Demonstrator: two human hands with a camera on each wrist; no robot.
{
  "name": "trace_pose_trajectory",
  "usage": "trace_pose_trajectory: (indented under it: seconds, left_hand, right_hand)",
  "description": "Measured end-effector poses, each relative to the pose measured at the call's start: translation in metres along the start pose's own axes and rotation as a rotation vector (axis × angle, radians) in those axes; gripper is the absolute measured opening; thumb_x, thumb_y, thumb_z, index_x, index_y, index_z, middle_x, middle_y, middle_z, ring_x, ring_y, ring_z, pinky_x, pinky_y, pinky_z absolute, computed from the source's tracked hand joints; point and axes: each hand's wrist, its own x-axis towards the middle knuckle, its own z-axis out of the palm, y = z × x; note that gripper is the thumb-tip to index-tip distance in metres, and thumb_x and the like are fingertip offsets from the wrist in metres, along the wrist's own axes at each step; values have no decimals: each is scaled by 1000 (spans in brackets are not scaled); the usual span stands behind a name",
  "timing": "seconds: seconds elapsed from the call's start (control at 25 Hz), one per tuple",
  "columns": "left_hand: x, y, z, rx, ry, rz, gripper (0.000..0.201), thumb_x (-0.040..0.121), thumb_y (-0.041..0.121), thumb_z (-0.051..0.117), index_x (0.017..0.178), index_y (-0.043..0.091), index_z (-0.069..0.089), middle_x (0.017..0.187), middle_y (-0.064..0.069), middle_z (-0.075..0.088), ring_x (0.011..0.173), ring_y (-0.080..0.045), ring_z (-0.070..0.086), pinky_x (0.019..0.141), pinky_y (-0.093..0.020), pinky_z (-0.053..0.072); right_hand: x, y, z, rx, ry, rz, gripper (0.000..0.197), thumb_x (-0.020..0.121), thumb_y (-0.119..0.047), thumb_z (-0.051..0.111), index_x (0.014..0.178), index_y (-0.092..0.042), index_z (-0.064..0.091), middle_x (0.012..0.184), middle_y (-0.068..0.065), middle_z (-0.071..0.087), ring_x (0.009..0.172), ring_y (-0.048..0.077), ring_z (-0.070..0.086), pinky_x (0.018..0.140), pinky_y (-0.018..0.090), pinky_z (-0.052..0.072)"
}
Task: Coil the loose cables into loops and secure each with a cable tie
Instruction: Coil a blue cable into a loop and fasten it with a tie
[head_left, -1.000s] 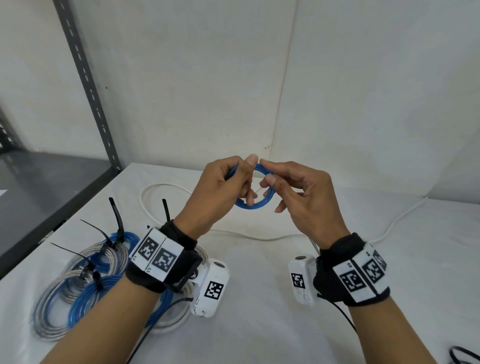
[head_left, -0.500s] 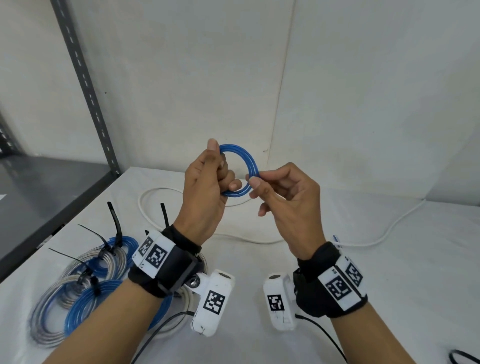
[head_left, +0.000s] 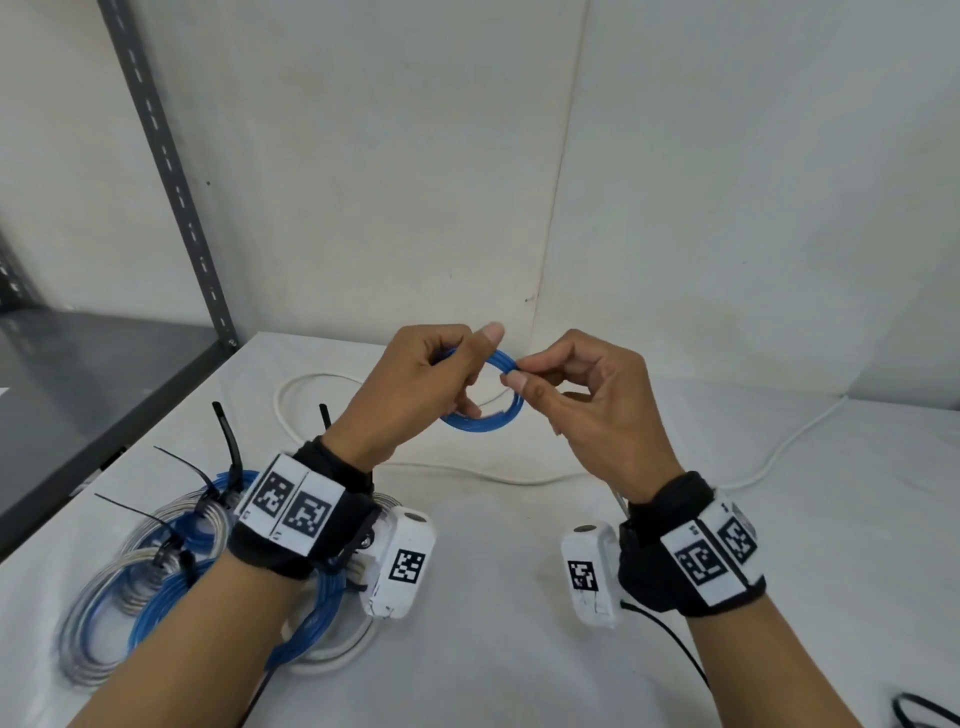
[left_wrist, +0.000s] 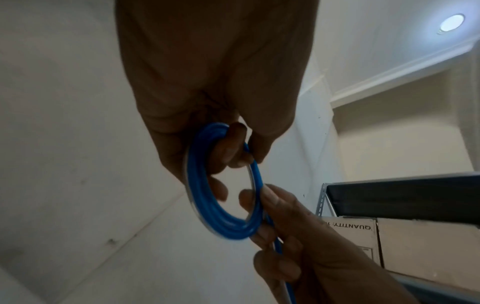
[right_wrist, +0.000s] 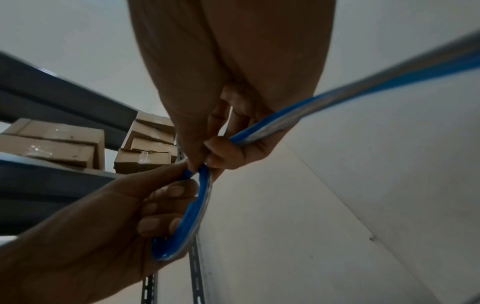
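A small coil of blue cable (head_left: 488, 415) is held up above the white table (head_left: 519, 649), in front of the back wall. My left hand (head_left: 431, 379) grips the coil's left side, fingers curled through the loop (left_wrist: 207, 185). My right hand (head_left: 566, 384) pinches the cable at the coil's upper right between thumb and forefinger (right_wrist: 205, 156). A loose length of the blue cable (right_wrist: 363, 90) runs from that pinch back past my right wrist. Several finished coils (head_left: 156, 587), blue and clear, lie at the left with black cable ties (head_left: 228, 441) sticking up.
A white cable (head_left: 467, 470) loops across the table behind my hands and trails off right. A grey metal shelf (head_left: 78, 395) with an upright post stands at the left. Cardboard boxes (right_wrist: 64, 142) sit on higher shelves. A black cable end (head_left: 924, 712) shows at the bottom right corner.
The coil has dropped lower and tilted flatter. My left hand has turned over it, and my right hand has moved up to pinch the cable at the coil's upper right.
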Motion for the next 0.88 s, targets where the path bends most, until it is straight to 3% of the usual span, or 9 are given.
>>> trace_pose_trajectory:
  seconds: [0.08,0.12,0.28,0.4,0.56,0.68,0.76,0.84,0.88]
  left_hand:
    - [-1,0,-2,100,0,78,51,103,45,52,67,9,48,63,-6,36,49,-15,60,66,-38,50]
    - [0,-1,-2,59,18,102,49,103,44,51,67,10,48,64,-6,33,48,-14,55,64,-37,47]
    - [2,2,5,-475,223,122,45,108,37,44,66,21,45,67,-3,19,54,-14,22,54,-25,38]
    - [2,8,17,-682,314,84,45,109,38,40,68,19,39,66,0,18,55,-13,19,52,-23,34]
    - [-2,8,30,-790,321,9,44,108,40,41,70,16,39,61,1,17,54,-15,18,54,-23,40]
    - [1,9,23,-754,241,-133,45,108,30,41,68,12,47,52,2,25,46,-14,27,59,-30,49]
    - [2,8,17,-560,148,-190,45,106,30,43,65,11,49,50,1,26,42,-15,28,59,-34,50]
    - [-1,6,16,-315,82,-161,49,105,36,49,60,16,47,52,2,29,43,-14,29,57,-32,46]
    - [-3,6,18,-266,75,-127,52,105,37,52,56,20,46,54,3,28,45,-14,28,54,-30,43]
  right_hand:
    - [1,-1,0,-22,-14,-4,7,88,-15,78,87,-12,72,86,-2,76,75,14,67,56,31,49]
    - [2,-2,0,3,-14,-11,4,90,-14,77,90,-12,73,87,-1,77,74,14,66,54,31,49]
    - [1,-7,5,161,118,-41,8,93,-11,71,100,-9,73,87,6,77,62,17,61,46,33,45]
    - [-2,-9,17,221,162,-53,6,90,-10,74,95,-8,70,88,10,77,65,21,65,46,32,48]
    - [-4,-9,24,231,201,-52,11,87,-11,77,90,-11,67,89,14,77,66,25,68,49,31,51]
    - [-1,-9,10,179,182,-56,7,87,-10,77,90,-10,70,86,12,77,62,18,63,49,30,48]
    - [0,-7,-2,93,98,-52,6,87,-12,78,89,-13,73,86,6,78,69,19,68,53,34,51]
    - [1,-4,-6,3,9,-51,5,88,-15,78,90,-17,74,88,4,78,80,28,71,63,44,57]
    - [1,-3,-6,-11,-10,-51,5,89,-15,77,91,-17,74,89,4,78,80,29,71,63,44,58]
